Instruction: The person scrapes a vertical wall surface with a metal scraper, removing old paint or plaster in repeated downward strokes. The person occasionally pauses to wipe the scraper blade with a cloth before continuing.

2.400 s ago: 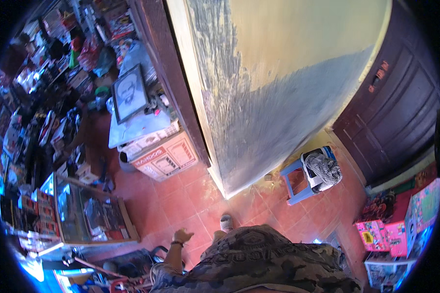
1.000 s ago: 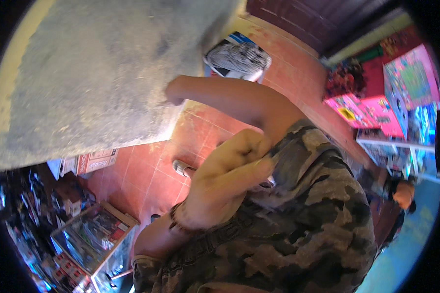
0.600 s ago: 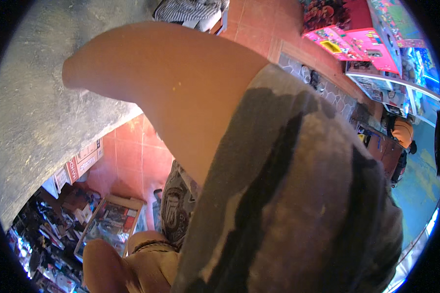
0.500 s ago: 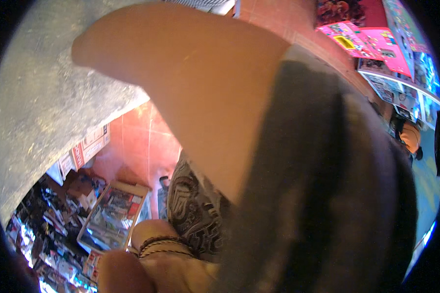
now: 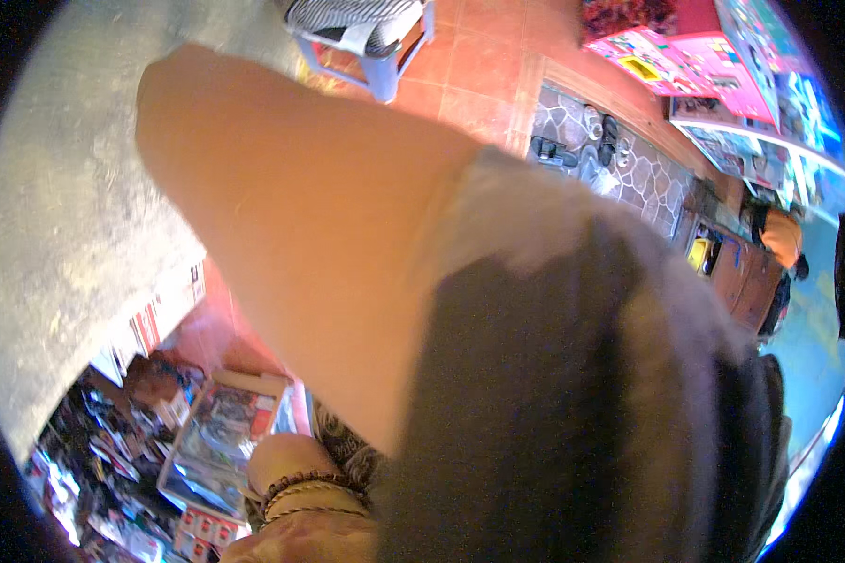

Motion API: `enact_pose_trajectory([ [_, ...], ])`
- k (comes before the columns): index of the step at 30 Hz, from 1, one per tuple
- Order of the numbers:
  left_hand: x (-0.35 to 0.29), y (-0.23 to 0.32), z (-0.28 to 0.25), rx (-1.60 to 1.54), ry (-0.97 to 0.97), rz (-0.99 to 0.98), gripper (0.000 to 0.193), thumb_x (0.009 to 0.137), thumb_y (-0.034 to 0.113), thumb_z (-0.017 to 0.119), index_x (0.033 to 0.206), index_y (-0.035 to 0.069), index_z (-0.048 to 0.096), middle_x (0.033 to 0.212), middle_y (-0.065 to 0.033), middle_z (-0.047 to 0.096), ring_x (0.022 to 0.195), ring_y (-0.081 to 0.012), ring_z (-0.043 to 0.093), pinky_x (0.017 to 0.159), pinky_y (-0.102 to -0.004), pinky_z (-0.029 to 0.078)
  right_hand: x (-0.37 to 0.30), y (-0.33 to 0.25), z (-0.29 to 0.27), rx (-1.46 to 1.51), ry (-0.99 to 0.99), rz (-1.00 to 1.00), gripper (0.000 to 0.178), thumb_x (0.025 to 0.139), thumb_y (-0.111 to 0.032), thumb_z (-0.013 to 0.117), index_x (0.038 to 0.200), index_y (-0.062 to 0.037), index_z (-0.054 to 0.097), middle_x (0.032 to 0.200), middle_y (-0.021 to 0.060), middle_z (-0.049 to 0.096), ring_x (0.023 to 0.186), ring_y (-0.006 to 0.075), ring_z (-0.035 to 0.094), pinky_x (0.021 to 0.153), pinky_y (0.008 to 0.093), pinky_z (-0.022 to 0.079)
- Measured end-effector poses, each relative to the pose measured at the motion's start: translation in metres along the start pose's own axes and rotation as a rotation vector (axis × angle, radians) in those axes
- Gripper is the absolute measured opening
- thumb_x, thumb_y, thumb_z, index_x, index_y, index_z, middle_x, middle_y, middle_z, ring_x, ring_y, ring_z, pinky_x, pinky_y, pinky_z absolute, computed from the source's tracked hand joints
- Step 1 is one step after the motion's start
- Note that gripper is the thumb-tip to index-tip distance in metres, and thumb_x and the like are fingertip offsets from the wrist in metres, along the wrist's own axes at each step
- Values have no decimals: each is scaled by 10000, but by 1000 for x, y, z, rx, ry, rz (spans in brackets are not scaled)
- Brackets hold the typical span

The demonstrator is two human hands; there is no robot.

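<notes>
My right upper arm (image 5: 300, 244) fills the middle of the view, bare down to a camouflage sleeve (image 5: 554, 394). Its bent elbow (image 5: 164, 94) points up and left against the wall, and my right hand is out of sight. At the bottom edge is my left wrist with dark bead bracelets (image 5: 305, 488). Below it only a blurred part of my left hand (image 5: 286, 546) shows, cut off by the frame, so its fingers cannot be read. No object is visible in either hand.
A rough grey-and-yellow wall (image 5: 56, 235) stands at the left. Beside it are a cardboard box (image 5: 155, 319) and a glass display case (image 5: 221, 436). A blue stool with striped cloth (image 5: 361, 23), shoes on a stone-pattern mat (image 5: 582, 141), pink toy boxes (image 5: 667, 66) and a person in orange (image 5: 775, 239) lie beyond.
The view has swung from wall and floor onto my own body. My right arm rose across the picture and came close; my left fist dropped to the bottom edge.
</notes>
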State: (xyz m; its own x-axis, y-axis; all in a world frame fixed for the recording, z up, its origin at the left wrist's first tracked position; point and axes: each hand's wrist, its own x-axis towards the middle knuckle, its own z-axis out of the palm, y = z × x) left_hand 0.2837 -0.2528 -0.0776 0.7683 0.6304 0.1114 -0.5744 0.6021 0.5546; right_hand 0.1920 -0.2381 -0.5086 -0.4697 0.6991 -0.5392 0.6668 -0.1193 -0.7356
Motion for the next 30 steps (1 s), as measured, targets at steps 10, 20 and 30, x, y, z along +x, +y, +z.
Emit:
enact_pose_trajectory([
  [10,-4,3,5,25,-47,102,270,935,133,551,1143,26,416,1005,-164,584,887,-175,523,747,-311,435,-49,50,37,140,-24,201,138,824,-214,658,875,-88,636,757,67,602,557,184,561,470,368,445],
  [20,-70,18,-126,689,206,-469,264,930,187,599,1117,21,516,1064,-121,612,990,-179,572,835,-343,470,-126,133,-18,610,81,503,147,846,-227,666,873,-93,613,711,39,579,497,152,530,419,343,422],
  [30,-183,54,-229,1063,1083,-93,245,916,217,628,1052,13,627,976,-106,666,917,-162,629,804,-321,500,-133,-5,-219,725,330,145,249,887,-212,649,1056,-51,561,623,-24,466,446,79,445,374,250,338],
])
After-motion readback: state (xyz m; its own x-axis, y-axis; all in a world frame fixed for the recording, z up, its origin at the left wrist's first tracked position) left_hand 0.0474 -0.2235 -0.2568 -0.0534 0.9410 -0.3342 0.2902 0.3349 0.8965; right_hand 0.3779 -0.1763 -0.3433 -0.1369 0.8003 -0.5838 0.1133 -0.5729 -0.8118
